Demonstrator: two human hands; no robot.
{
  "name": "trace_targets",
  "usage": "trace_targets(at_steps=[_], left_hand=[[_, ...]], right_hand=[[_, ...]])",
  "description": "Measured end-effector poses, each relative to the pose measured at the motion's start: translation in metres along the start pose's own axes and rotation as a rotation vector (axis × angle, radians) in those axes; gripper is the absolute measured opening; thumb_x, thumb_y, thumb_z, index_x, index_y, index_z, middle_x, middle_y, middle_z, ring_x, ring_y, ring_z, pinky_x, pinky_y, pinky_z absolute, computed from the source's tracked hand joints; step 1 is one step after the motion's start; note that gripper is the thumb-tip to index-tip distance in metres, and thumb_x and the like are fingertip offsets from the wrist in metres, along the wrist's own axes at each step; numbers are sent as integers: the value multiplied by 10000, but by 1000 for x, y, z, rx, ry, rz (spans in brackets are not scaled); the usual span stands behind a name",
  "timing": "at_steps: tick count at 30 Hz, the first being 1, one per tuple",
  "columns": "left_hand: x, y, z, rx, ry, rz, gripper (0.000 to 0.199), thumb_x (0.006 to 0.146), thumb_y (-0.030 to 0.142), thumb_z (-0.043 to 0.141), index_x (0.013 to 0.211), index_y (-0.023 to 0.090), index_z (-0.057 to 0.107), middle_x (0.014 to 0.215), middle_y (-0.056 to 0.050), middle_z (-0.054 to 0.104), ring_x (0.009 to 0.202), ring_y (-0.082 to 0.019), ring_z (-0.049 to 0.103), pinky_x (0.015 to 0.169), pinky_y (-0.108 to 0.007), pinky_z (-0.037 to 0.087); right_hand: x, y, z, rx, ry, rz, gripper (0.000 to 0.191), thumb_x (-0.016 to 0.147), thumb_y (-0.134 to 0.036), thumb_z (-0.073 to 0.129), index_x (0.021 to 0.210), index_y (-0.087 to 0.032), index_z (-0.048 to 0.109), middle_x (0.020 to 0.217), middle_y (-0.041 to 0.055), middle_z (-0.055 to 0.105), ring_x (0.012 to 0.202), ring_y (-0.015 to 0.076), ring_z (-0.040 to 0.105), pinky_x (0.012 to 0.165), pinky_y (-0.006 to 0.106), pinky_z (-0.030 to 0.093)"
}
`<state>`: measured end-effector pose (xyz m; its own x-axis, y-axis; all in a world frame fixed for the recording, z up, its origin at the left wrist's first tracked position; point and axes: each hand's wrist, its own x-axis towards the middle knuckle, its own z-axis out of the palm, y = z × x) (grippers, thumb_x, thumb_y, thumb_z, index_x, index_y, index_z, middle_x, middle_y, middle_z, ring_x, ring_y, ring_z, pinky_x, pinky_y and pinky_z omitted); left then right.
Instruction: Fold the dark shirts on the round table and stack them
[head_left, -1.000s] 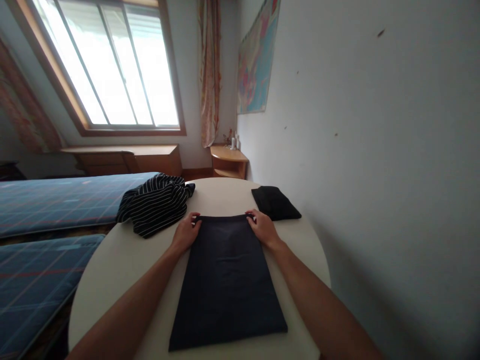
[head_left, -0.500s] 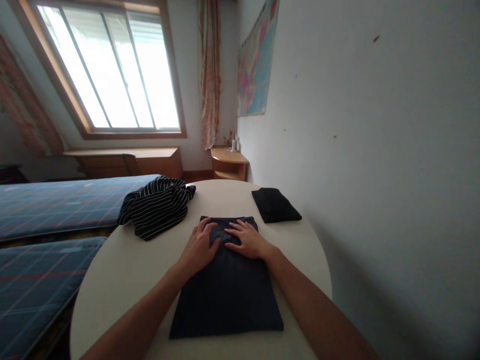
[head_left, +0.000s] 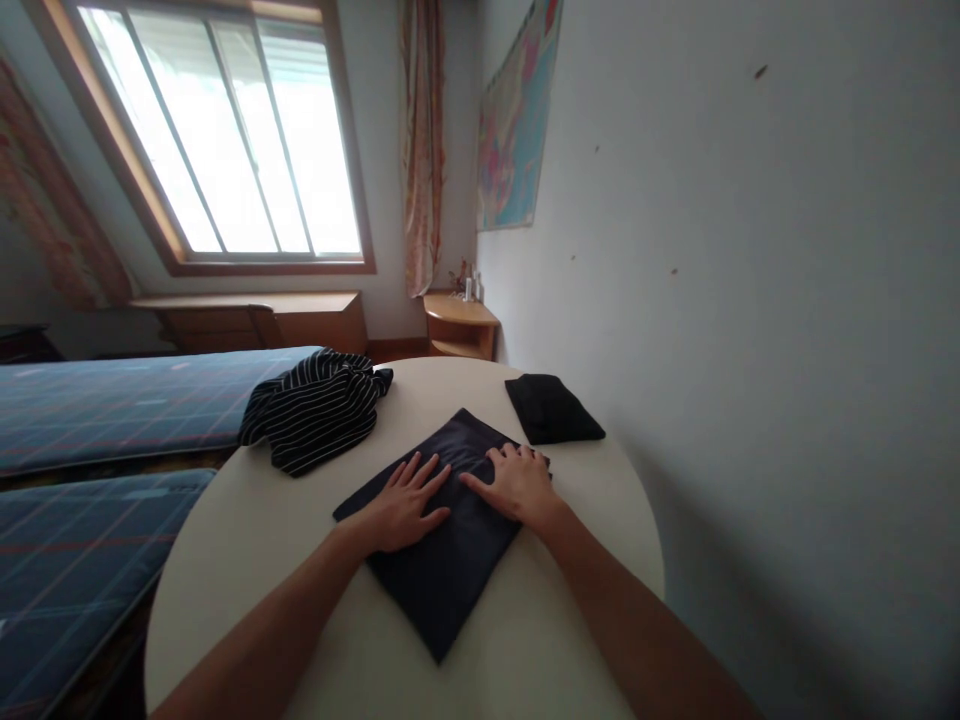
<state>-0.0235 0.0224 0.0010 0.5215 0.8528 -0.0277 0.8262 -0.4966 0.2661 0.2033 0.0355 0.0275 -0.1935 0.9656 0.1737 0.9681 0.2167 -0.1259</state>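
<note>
A folded dark navy garment point(head_left: 427, 590) lies flat on the round cream table point(head_left: 255, 560), turned so that one corner points toward me. My left hand point(head_left: 405, 508) rests palm down on its left part, fingers spread. Over its right part is my right hand point(head_left: 517, 482), thumb apart and fingers slightly bent near the garment's right corner. Neither hand is closed around the cloth. Just beyond my right hand lies a folded black garment point(head_left: 553, 410). A crumpled black garment with white stripes point(head_left: 319, 415) sits at the table's far left edge.
Two blue plaid mattresses point(head_left: 135, 410) stand along the left side, close to the table. A white wall point(head_left: 750, 330) bounds the right side. Behind the table are a wooden corner shelf point(head_left: 459, 312) and a desk point(head_left: 315, 312) below the window.
The navy garment has turned clockwise on the table, from square-on to cornerwise. My right hand has shifted right and slightly nearer; my left hand has moved nearer and its fingers have spread.
</note>
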Motion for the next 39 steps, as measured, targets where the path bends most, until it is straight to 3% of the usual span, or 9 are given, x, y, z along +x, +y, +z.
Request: trace_targets(at_steps=[5,8,11,14,18,22,27,33,39], left_hand=[[-3,-6,-11,27,49,43,641,896,315,521,1518,319,362,1629,-43,229,1510,-323,110,1197,-545,159],[-1,16,6,62,184,-68,574,963,397,432,1513,239,383,1612,-106,273,1499,-341,167,1174,-561,212],[2,37,25,70,241,-169,705,953,593,392,1527,186,350,1602,-172,266,1481,-409,180,1143,-626,213],[4,40,28,75,209,-151,768,933,662,376,1538,190,331,1611,-171,238,1487,-416,140,1155,-633,166],[3,21,14,57,104,2,773,936,686,346,1557,231,277,1634,-123,182,1504,-365,100,1188,-577,140],[4,9,3,38,108,97,745,924,682,397,1542,275,310,1637,-74,206,1512,-325,100,1210,-519,135],[15,8,6,45,240,-57,655,975,581,366,1527,227,348,1615,-99,273,1505,-315,162,1203,-509,170],[17,10,5,97,165,-85,779,908,698,407,1527,228,355,1620,-123,245,1501,-369,131,1196,-539,149],[-2,39,12,133,106,-55,826,943,708,258,1561,159,264,1627,-160,171,1502,-374,92,1195,-552,141]], right_hand=[[4,-1,-4,36,48,-6,564,950,-617,401,1016,-146,704,1028,207,693,1028,333,619,934,474,400],[9,4,7,133,83,-208,437,996,-483,396,1218,-198,642,1305,150,616,1237,280,526,1053,435,351],[13,9,22,174,-22,-307,477,1017,-455,345,1439,-277,480,1551,71,403,1442,280,301,1158,491,227],[13,10,29,161,-108,-201,540,1010,-487,346,1502,-272,401,1579,77,355,1469,340,228,1154,547,211],[10,12,19,143,-45,-80,524,979,-530,402,1372,-219,556,1418,127,545,1315,339,450,1070,490,350],[9,19,6,72,63,91,460,962,-481,451,1197,-137,645,1212,199,631,1113,329,582,919,437,448],[13,33,7,12,78,278,462,951,-484,473,1095,-96,679,1126,251,630,1068,349,609,842,422,471],[18,40,9,45,20,308,436,951,-470,492,1087,-92,661,1164,231,634,1120,318,613,868,369,469],[22,41,10,143,-12,315,400,957,-420,495,1206,-124,596,1006,167,723,965,297,693,798,362,495]])
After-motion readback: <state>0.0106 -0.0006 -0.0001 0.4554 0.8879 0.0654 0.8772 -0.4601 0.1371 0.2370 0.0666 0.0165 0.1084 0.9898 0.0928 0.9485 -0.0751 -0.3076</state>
